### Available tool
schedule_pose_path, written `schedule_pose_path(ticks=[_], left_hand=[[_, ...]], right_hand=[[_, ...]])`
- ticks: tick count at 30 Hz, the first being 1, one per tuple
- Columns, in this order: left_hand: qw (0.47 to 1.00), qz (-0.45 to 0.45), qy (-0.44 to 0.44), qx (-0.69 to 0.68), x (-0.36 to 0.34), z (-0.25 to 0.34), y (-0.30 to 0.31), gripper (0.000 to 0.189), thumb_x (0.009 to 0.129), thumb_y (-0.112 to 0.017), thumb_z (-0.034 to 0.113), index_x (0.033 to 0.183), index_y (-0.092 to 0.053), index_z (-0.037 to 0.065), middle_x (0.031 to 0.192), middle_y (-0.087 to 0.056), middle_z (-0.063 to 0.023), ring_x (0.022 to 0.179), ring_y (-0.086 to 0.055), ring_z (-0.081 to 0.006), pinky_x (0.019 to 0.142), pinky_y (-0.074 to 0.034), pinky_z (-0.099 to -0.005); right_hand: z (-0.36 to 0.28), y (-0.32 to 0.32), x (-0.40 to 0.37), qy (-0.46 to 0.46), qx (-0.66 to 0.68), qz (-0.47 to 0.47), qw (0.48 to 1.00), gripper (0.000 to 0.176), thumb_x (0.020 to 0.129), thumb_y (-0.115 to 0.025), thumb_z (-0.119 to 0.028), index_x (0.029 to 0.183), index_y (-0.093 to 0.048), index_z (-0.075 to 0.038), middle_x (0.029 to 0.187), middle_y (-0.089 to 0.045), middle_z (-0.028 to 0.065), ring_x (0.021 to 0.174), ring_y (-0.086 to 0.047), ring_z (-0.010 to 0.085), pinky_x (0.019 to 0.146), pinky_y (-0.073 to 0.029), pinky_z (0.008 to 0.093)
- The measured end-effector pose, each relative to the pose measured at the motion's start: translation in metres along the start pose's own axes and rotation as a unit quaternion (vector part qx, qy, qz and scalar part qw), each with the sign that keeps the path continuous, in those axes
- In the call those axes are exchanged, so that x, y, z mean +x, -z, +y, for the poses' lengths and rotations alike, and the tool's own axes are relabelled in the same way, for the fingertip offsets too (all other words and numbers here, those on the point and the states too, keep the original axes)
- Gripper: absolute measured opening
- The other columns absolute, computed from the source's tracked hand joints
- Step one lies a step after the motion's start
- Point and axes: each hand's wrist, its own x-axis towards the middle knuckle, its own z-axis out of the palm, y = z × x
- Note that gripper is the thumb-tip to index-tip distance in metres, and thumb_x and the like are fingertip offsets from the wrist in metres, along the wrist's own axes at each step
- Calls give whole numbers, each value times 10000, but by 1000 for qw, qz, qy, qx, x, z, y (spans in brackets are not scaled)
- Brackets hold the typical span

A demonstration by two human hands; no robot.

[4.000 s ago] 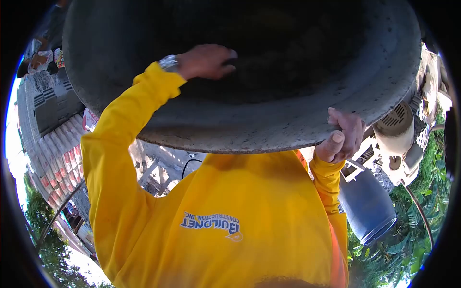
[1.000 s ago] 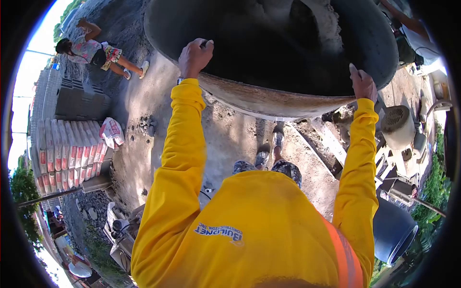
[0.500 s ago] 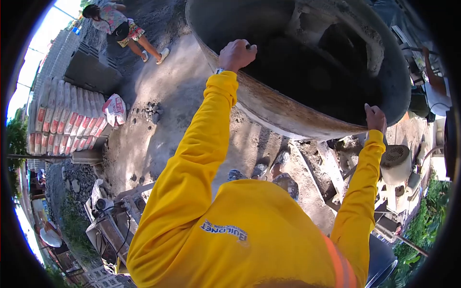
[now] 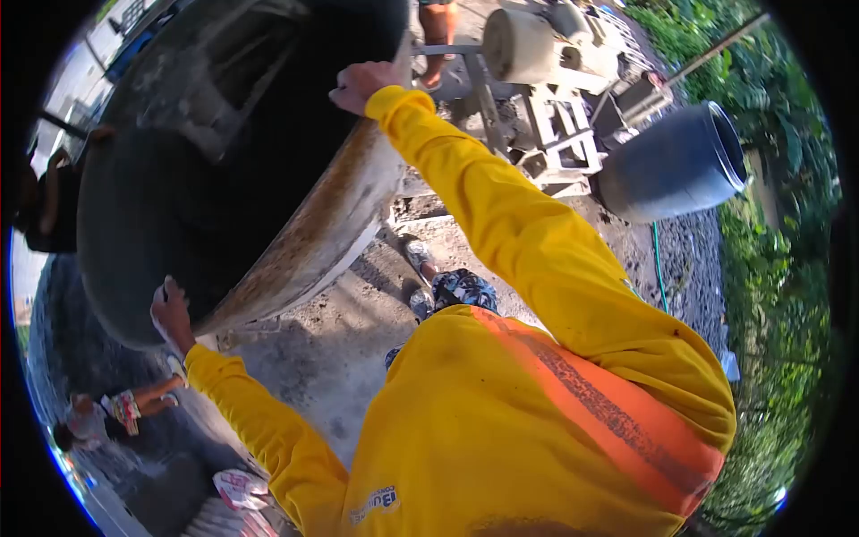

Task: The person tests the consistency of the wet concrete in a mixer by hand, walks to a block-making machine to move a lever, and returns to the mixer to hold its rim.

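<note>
A large round metal drum (image 4: 309, 219) fills the upper left of the head view, tilted, with its dark mouth facing up. Its outer wall is rusty and crusted with pale grey residue. Deep inside, a plate-like fitting (image 4: 219, 121) shows, while the bottom is lost in shadow. My left hand (image 4: 172, 315) is curled over the lower end of the rim. Farther up the same rim, my right hand (image 4: 365, 85) grips the edge with its fingers folded inward. Both arms are spread wide in yellow sleeves.
A blue barrel (image 4: 671, 161) leans at the right, near a green hose (image 4: 659, 259) and a pale drum-shaped container (image 4: 519, 45) by a metal frame. Bags (image 4: 242, 490) lie lower left. A person (image 4: 107, 416) is beyond them; another's legs (image 4: 437, 36) show at the top.
The view has swung round, so the drum now appears at the left and the blue barrel is in sight. The stacked bags have slid to the lower left. Both hands remain on the rim.
</note>
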Motion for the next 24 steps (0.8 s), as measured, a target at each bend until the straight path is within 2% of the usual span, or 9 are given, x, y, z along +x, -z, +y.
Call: schedule_pose_path(ticks=[3,9,14,15,16,17,19,20,24], left_hand=[[999,-29,25,9,5,-5,3,499,974,-582,425,1122,-700,-37,915,-736,-139,776,-706,-204,696,-566,-313],[999,-29,11,29,5,-5,2,498,976,-576,419,1118,-695,-43,905,-732,-140,785,-702,-207,712,-567,-310],[999,-33,5,-1,9,-16,-4,470,965,-582,408,1106,-712,-21,938,-733,-120,863,-696,-194,770,-559,-327],[999,2,-30,9,6,-19,-4,451,948,-620,415,1094,-721,1,865,-715,-66,806,-648,-127,668,-526,-310],[991,48,-85,90,0,-14,-2,438,947,-598,410,1078,-720,10,884,-720,-106,823,-669,-199,743,-534,-356],[991,29,-28,131,-17,21,7,397,942,-571,380,1109,-723,52,1051,-713,-213,1008,-680,-383,887,-514,-423],[981,124,-70,134,-14,9,1,390,900,-614,404,1119,-731,102,1090,-720,-166,1057,-671,-379,910,-521,-434],[982,145,-52,111,-18,14,2,385,896,-617,411,1115,-733,117,1088,-720,-169,1058,-671,-376,914,-523,-437],[980,174,-6,92,-23,19,5,377,889,-607,408,1128,-722,139,1124,-694,-170,1073,-646,-378,925,-510,-456]], right_hand=[[1,3,-2,-10,29,-12,999,376,883,-575,-430,996,-760,-122,1017,-745,122,999,-700,338,920,-521,455],[1,14,-9,-20,63,-33,997,365,900,-563,-410,990,-761,-117,1016,-745,129,982,-707,319,931,-519,436],[0,-1,-5,-17,44,15,999,398,935,-547,-459,1013,-762,-133,1034,-745,129,981,-711,323,891,-556,431],[0,-3,-6,-10,60,33,998,409,928,-557,-454,1008,-764,-111,1052,-743,139,998,-713,326,902,-555,439],[0,-8,-1,-6,40,41,998,407,930,-566,-470,1012,-758,-121,1024,-744,133,975,-713,333,884,-560,444],[-3,-3,-2,-3,41,32,999,396,919,-585,-478,992,-759,-130,1001,-746,127,950,-713,340,862,-562,450],[6,-17,8,18,60,68,996,409,896,-610,-522,952,-762,-146,965,-749,134,930,-711,343,829,-560,443],[3,-10,4,20,67,65,995,394,891,-618,-523,943,-760,-159,951,-743,148,933,-705,360,826,-554,450],[2,-7,7,25,67,67,995,391,895,-620,-508,963,-747,-144,978,-733,167,961,-688,392,832,-547,466]])
